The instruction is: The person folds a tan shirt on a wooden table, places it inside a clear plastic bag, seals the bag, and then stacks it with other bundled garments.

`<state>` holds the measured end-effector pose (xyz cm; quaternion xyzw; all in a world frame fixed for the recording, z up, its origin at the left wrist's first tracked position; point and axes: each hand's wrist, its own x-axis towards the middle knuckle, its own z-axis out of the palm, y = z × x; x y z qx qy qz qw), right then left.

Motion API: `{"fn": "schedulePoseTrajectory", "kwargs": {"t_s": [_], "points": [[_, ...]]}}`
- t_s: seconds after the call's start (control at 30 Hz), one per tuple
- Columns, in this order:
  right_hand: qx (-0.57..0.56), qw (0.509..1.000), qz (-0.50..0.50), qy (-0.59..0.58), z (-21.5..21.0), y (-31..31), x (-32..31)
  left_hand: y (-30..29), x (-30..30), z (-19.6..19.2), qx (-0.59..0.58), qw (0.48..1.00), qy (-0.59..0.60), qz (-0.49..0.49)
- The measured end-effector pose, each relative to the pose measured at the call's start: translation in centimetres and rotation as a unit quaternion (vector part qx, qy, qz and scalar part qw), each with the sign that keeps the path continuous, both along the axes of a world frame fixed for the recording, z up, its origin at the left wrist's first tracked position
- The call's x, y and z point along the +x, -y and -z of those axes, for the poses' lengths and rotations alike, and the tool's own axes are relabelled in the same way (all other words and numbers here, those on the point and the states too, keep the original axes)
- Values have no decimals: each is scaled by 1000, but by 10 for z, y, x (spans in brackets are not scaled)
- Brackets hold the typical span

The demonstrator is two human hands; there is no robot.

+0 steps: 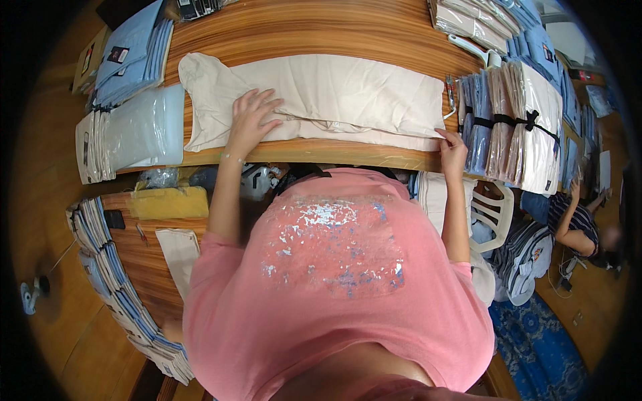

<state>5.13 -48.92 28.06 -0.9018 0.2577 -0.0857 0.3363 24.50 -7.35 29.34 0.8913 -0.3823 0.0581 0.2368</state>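
Note:
A long cream garment (pixel 334 87), perhaps trousers folded lengthwise, lies across the wooden table (pixel 301 27) in front of me. Its left end bulges out at the far corner, and wrinkles run along its near edge. My left hand (pixel 253 120) rests flat on the left part of the cloth with its fingers spread. At the near right corner, the thumb and fingers of my right hand (pixel 452 148) pinch the garment's edge.
Bagged clothes (pixel 144 127) and blue shirts (pixel 134 53) are stacked at the left. To the right stand tied bundles of folded garments (pixel 528 127), with a white-handled tool (pixel 468 48) behind them. A white plastic chair (pixel 491 214) and another person (pixel 575 220) are at the right.

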Motion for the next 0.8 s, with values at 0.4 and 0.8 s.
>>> {"fn": "schedulePoseTrajectory", "kwargs": {"t_s": [0.4, 0.8], "points": [[-197, 972, -48, -119, 0, -13, -5, -18, 4, 20, 30, 996, -43, 65], [-318, 942, 52, -88, 8, 2, 126, -32, -6, 44, 64, 993, -29, 94]]}}
